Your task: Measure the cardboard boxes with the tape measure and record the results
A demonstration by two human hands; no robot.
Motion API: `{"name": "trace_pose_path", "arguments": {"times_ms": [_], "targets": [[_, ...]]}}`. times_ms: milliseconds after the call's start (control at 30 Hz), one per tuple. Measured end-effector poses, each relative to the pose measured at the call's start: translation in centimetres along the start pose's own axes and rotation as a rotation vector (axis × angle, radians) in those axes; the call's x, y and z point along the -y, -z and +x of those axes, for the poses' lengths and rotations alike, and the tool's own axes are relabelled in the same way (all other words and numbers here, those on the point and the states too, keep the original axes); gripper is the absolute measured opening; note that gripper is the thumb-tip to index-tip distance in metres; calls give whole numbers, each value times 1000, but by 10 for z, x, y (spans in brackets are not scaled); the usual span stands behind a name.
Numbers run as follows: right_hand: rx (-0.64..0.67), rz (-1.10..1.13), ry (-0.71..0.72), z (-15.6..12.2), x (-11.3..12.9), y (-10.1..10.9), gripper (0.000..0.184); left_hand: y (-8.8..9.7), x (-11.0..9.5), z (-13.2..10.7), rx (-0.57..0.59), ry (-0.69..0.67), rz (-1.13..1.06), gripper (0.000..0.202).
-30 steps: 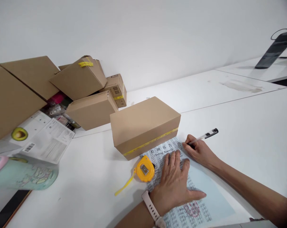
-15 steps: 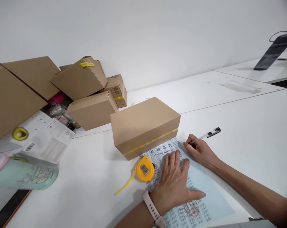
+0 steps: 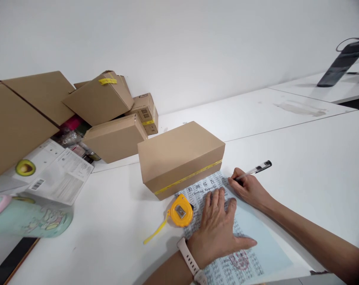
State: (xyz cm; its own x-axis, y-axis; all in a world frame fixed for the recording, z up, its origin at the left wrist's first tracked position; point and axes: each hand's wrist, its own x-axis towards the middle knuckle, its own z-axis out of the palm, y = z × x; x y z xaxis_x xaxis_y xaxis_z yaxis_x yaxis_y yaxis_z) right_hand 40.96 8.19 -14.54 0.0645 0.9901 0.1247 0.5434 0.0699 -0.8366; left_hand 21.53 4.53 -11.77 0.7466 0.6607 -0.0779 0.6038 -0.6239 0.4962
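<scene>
A printed paper sheet with a red stamp lies on the white table. My left hand rests flat on the sheet, fingers stretched out, a pale watch strap on the wrist. My right hand is closed round a pen, its tip down at the sheet's top right edge. A yellow tape measure sits just left of my left hand, with a yellow strap trailing off to the left. A brown cardboard box with a yellow tape line stands right behind the sheet.
Several cardboard boxes are piled at the back left against the wall. Printed leaflets and a mint green bottle lie at the left. A dark tilted device stands on a far table at the right.
The pen and my right hand shifted very slightly at the sheet's edge. My left hand stays flat on the sheet.
</scene>
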Motion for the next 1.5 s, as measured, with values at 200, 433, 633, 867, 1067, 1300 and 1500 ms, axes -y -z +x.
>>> {"name": "trace_pose_path", "arguments": {"times_ms": [200, 433, 633, 867, 1067, 1300, 1500], "targets": [[-2, 18, -28, 0, 3, 1, 24, 1, 0, -1, 4, -1, -2, 97], [0, 6, -17, 1, 4, 1, 20, -1, 0, -1, 10, 4, -2, 99], [-3, 43, -57, 0, 0, 1, 23, 0, 0, -1, 21, 9, 0, 98], [-10, 16, -52, 1, 1, 2, 22, 1, 0, -1, 0, -9, -6, 98], [-2, 25, -47, 1, 2, 2, 21, 1, -1, -1, 8, -2, -7, 98], [-2, 28, -78, 1, 1, 3, 20, 1, 0, -2, 10, -5, -10, 98], [-3, 15, -63, 1, 1, 4, 22, 1, 0, -2, -9, -17, -1, 98]]}}
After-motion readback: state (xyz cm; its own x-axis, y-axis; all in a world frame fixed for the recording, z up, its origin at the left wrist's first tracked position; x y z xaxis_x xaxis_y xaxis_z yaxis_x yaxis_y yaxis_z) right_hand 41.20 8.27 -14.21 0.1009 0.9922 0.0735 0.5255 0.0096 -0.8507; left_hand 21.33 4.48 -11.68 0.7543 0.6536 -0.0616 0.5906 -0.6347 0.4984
